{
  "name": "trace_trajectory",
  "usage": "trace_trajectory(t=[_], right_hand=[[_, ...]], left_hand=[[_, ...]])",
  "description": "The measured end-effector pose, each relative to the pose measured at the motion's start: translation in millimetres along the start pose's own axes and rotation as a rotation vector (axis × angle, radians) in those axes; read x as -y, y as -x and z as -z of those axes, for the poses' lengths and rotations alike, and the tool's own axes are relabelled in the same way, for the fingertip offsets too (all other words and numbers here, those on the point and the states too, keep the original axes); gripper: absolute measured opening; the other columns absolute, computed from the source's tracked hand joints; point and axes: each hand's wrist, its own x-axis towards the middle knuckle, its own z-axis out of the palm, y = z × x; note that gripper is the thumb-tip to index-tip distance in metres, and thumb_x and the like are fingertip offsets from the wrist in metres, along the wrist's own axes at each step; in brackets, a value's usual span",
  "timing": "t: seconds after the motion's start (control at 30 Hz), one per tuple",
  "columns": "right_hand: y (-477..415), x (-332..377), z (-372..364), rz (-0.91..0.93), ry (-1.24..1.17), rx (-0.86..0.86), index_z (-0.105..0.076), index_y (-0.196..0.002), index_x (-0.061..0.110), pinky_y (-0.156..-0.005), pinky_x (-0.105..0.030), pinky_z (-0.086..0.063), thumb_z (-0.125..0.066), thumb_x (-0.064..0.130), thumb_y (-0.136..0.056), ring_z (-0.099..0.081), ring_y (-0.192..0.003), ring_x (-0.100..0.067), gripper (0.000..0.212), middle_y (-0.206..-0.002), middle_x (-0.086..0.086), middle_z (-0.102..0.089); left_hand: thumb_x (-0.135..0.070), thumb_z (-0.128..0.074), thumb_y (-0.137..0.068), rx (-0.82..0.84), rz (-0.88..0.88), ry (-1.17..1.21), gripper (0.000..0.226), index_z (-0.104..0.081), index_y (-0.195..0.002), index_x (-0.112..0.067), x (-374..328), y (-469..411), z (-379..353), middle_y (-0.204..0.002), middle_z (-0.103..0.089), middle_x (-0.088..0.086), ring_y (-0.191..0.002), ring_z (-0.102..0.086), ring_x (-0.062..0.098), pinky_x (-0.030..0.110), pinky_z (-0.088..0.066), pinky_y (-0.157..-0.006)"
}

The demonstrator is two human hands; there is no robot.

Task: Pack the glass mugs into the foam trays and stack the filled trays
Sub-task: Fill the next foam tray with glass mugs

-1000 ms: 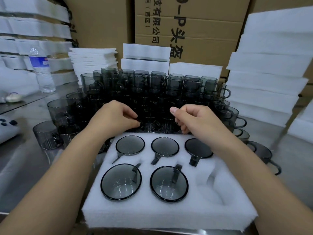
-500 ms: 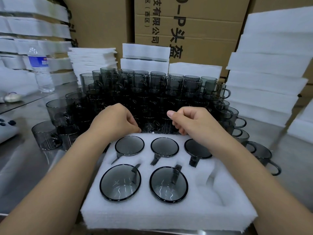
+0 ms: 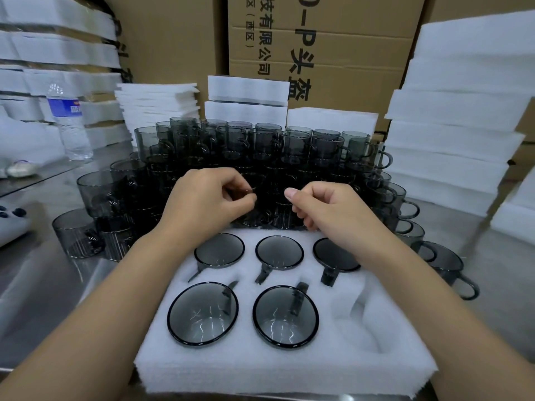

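**Beyond the far edge of the foam tray: both hands in the mug stock, one pocket vacant**

The foam tray carries five seated mugs, three in its far row and two in its near row. Its near-right pocket is vacant. The loose mugs stand packed directly behind the tray's far edge, and some trail past its right side.

Both hands are over that far edge. The left hand has thumb and forefinger pinched on a thin glinting edge, apparently the rim of a front-row mug. The right hand has its fingers curled and thumb out; whether it holds glass cannot be determined.

Judgement: the mug being taken lies between the hands, just beyond the tray. The vacant pocket lies nearer the person, beside the right forearm, so the right hand is closer to it. The pocket's handle slot angles toward the far edge, and the mug's handle should be turned to match.
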Motion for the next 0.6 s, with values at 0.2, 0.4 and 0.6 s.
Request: trace_trajectory(t=[0.2, 0.4, 0.6], right_hand=[[0.0, 1.2, -0.3, -0.048, -0.035, -0.094, -0.064, -0.082, 0.025, -0.072, -0.034, -0.056, -0.059, 0.051, -0.086, -0.057, -0.059, -0.001, 0.027, -0.079, 0.002, -0.067], [-0.8, 9.5, 25.8, -0.113, 0.035, -0.253, -0.067, -0.086, 0.021, -0.063, -0.027, -0.050, -0.054, 0.044, -0.091, -0.057, -0.061, 0.001, 0.027, -0.081, 0.002, -0.068], [10.6, 11.7, 61.8, -0.161, 0.300, 0.003, -0.069, -0.075, 0.026, -0.055, -0.022, -0.043, -0.072, 0.048, -0.070, -0.058, -0.053, 0.003, 0.023, -0.065, 0.014, -0.067]], left_hand=[[-0.027, -0.073, -0.082, 0.030, -0.180, 0.144, 0.022, -0.060, -0.075, -0.043, -3.6, 3.0, -2.7, -0.070, -0.066, -0.021, -0.069, -0.062, 0.000, 0.012, -0.047, -0.064], [-0.024, -0.059, -0.093, 0.144, -0.112, 0.322, 0.021, -0.051, -0.080, -0.040, 1.2, 2.2, -5.5, -0.079, -0.067, -0.013, -0.064, -0.070, 0.008, 0.036, -0.060, -0.058], [-0.024, -0.045, -0.099, 0.122, -0.106, 0.348, 0.026, -0.038, -0.084, -0.043, -0.1, 0.8, -7.6, -0.087, -0.065, -0.006, -0.062, -0.070, 0.008, 0.033, -0.059, -0.057]])
